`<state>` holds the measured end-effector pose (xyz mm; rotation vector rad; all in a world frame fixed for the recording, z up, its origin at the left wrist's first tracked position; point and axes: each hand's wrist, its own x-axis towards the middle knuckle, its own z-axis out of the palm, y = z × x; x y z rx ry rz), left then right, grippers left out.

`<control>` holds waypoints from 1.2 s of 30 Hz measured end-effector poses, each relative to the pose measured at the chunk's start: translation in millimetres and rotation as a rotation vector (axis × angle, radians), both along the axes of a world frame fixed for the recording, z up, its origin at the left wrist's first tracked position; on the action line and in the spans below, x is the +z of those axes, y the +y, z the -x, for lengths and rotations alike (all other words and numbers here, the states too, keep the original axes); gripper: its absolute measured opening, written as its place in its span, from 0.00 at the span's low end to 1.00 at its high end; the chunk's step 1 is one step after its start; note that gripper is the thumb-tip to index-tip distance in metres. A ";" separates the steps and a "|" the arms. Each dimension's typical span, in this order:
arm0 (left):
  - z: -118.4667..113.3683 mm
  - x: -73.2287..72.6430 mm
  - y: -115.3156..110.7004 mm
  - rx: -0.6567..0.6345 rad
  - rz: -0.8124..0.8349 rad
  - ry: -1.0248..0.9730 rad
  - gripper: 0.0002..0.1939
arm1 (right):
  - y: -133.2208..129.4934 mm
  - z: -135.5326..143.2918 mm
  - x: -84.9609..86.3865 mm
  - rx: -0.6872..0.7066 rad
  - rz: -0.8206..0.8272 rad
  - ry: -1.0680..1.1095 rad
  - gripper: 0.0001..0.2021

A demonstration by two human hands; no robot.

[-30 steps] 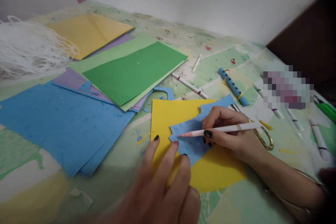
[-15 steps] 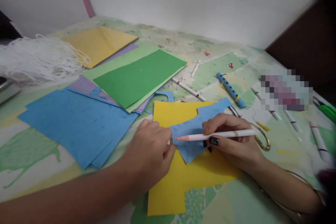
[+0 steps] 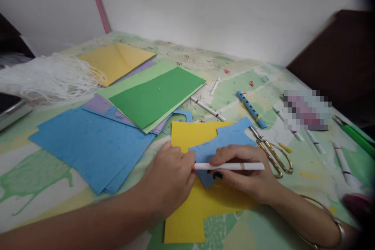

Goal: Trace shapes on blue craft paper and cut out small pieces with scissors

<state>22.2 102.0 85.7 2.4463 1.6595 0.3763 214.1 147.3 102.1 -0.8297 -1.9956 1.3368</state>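
My right hand pinches a white felt-tip marker near its middle. The marker lies nearly level, and its tip end meets the fingers of my left hand. My left hand is closed in a fist; a small white cap showed in it a moment ago, now hidden by the fingers. Under both hands lies a cut yellow paper piece. On top of it is a cut blue paper piece, partly covered by my right hand. Gold-handled scissors rest just beyond my right wrist.
Blue sheets and a dark green sheet are stacked left of the yellow piece. White string is heaped at far left. A rolled blue paper tube and several markers, one white, lie to the right.
My right hand has moved the marker left and slightly down, so its orange tip, visible before, now disappears at my left fist. The view has shifted slightly, uncovering more of the scissors.
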 end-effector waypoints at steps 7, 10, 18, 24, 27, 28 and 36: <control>-0.8 4.8 3.0 0.022 0.086 0.108 0.06 | -11.0 12.5 4.0 -0.157 0.104 0.007 0.04; -0.4 1.4 3.7 0.016 0.062 0.121 0.07 | -13.2 18.7 7.2 -0.213 0.264 0.064 0.05; 0.1 3.5 2.9 0.055 0.065 0.054 0.09 | -18.1 24.6 8.6 -0.233 0.324 0.097 0.10; 5.9 15.6 5.0 0.161 -0.010 0.037 0.15 | 7.6 -17.0 6.9 -0.220 -0.260 -0.142 0.12; 7.0 16.6 6.9 0.172 -0.019 0.116 0.17 | 27.9 -46.7 8.5 -0.464 -0.442 -0.270 0.10; 6.5 16.4 7.5 0.174 -0.020 0.153 0.16 | 35.4 -52.8 9.2 -0.532 -0.443 -0.308 0.10; 5.7 15.6 4.3 0.246 -0.050 0.284 0.16 | 115.2 -2.6 16.4 -0.533 -0.467 -0.336 0.09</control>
